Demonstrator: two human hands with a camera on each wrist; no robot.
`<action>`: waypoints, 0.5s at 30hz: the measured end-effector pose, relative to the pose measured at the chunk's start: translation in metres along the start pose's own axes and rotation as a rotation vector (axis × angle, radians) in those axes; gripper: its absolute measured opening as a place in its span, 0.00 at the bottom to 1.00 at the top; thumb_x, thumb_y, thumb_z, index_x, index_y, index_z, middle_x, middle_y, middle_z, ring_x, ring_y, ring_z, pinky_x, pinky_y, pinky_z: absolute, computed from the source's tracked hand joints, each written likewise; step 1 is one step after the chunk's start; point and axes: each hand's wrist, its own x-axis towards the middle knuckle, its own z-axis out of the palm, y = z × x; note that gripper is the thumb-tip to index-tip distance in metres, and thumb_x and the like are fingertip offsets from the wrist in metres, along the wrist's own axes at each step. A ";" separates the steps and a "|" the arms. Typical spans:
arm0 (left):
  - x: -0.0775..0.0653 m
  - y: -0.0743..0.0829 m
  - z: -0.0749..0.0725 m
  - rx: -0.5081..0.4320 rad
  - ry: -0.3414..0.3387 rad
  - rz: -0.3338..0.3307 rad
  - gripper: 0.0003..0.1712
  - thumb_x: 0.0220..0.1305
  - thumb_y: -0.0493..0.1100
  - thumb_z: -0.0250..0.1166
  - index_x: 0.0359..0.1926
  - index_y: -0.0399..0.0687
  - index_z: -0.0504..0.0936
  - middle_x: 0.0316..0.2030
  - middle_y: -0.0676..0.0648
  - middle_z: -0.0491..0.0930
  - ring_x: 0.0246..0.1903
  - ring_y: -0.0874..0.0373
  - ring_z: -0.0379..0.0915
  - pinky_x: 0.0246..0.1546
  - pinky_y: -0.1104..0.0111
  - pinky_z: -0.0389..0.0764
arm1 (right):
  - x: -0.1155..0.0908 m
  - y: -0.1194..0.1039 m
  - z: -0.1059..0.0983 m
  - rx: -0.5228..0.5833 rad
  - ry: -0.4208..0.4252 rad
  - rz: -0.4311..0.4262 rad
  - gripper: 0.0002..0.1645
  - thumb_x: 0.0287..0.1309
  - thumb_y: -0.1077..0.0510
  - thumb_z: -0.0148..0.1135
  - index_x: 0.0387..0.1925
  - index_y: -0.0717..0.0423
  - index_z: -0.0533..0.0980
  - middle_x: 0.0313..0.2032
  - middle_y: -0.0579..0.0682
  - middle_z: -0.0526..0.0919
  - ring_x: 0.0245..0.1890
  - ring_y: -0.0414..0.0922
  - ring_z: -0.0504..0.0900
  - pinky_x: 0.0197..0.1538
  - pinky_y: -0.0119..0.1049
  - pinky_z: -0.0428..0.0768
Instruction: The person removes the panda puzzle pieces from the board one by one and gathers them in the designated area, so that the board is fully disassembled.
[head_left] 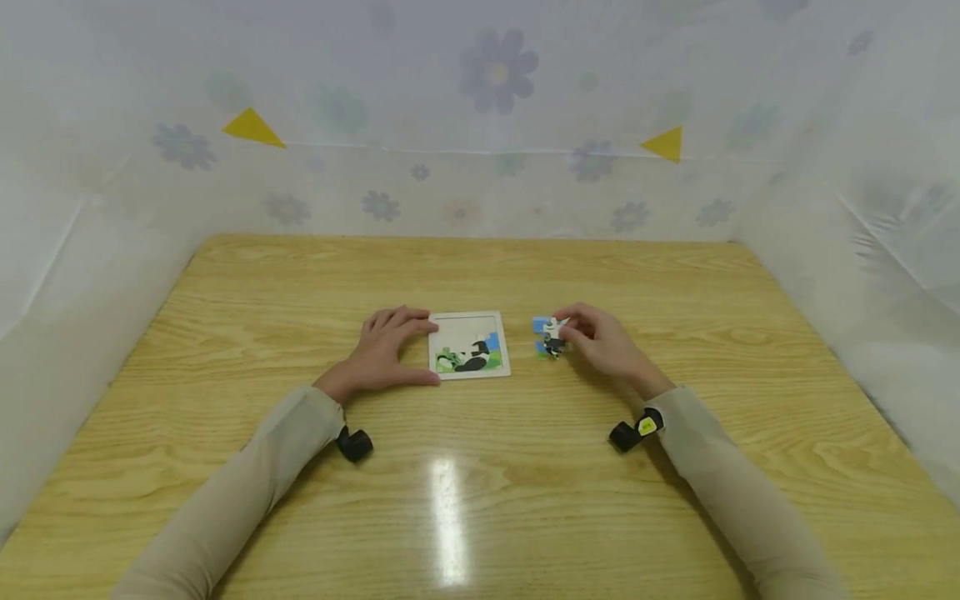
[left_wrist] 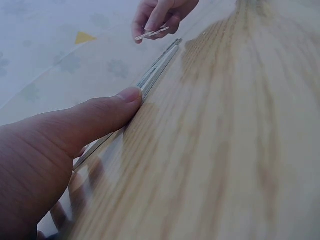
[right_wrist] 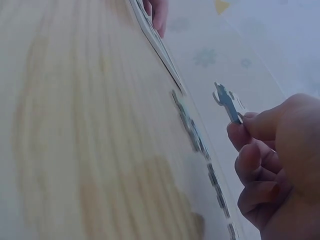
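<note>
Panda jigsaw puzzle tray: lies flat on the wood-grain table, at the middle of the head view, with fitted panda pieces across its lower part and bare backing above. Looks thin, light and stiff, probably wood or board; likely to slide on the glossy table if bumped, so best steadied by the outer rim, clear of the recess. Touched at that rim by the left hand, just left of centre, with grip wide: thumb at the lower left corner, forefinger at the upper left edge.

Right of the tray in the head view, near but apart, loose jigsaw pieces, partly hidden by the right hand. Pinched there between thumb and forefinger, grip narrow: one jigsaw piece, raised clear of the table and tilted in the right wrist view. Seems nearly weightless and rigid, with slim tabs perhaps liable to chip; best taken by the broad body, leaving the tabs free. Too blurred to tell its printed picture.
</note>
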 end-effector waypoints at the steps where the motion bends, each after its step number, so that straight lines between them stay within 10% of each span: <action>1: 0.000 0.000 0.000 0.000 0.000 -0.001 0.45 0.48 0.63 0.73 0.65 0.54 0.71 0.69 0.46 0.60 0.68 0.44 0.49 0.66 0.44 0.43 | -0.001 0.001 -0.002 -0.001 0.008 -0.003 0.13 0.65 0.66 0.57 0.51 0.65 0.76 0.31 0.58 0.80 0.22 0.39 0.72 0.26 0.30 0.70; 15: 0.000 0.000 0.000 0.008 0.001 -0.001 0.45 0.48 0.63 0.73 0.66 0.54 0.71 0.69 0.46 0.60 0.68 0.45 0.48 0.66 0.45 0.42 | -0.009 0.013 -0.019 -0.080 -0.031 0.041 0.07 0.64 0.65 0.59 0.42 0.63 0.77 0.31 0.55 0.81 0.27 0.37 0.74 0.31 0.29 0.72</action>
